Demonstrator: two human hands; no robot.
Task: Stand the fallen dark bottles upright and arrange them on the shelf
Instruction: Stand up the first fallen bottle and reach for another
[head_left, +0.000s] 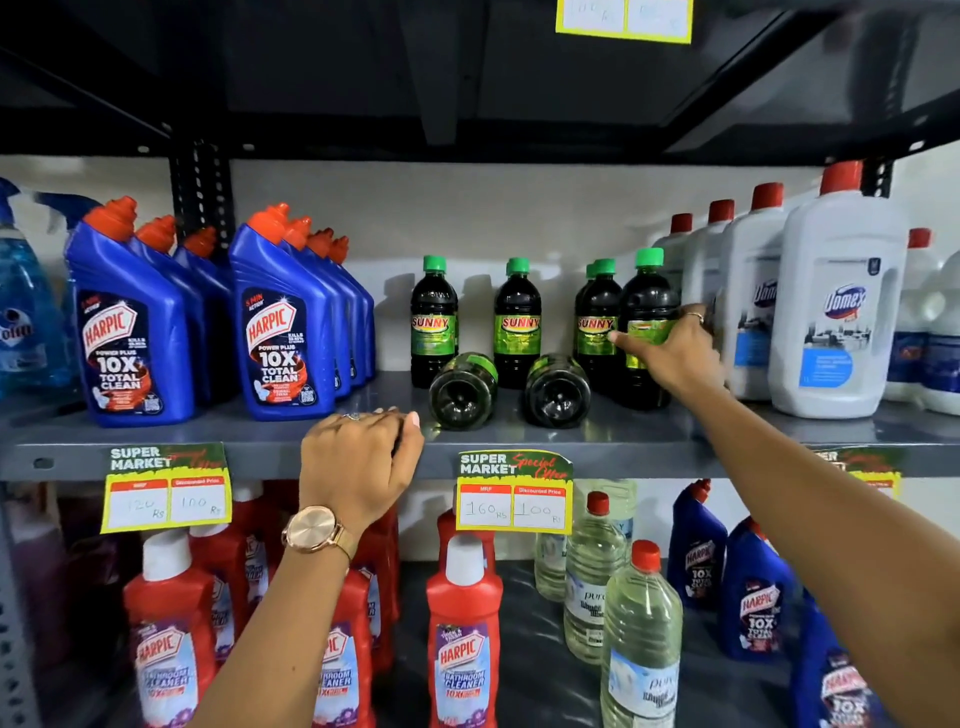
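Two dark bottles lie on their sides on the grey shelf, bases toward me: one left, one right. Behind them stand upright dark bottles with green caps and green labels. My right hand grips another upright dark bottle at its label, near the white bottles. My left hand rests with curled fingers on the shelf's front edge, just left of the left fallen bottle, holding nothing.
Blue toilet-cleaner bottles stand in rows to the left, tall white bottles with red caps to the right. Price tags hang on the shelf edge. The lower shelf holds red, clear and blue bottles. An upper shelf is close overhead.
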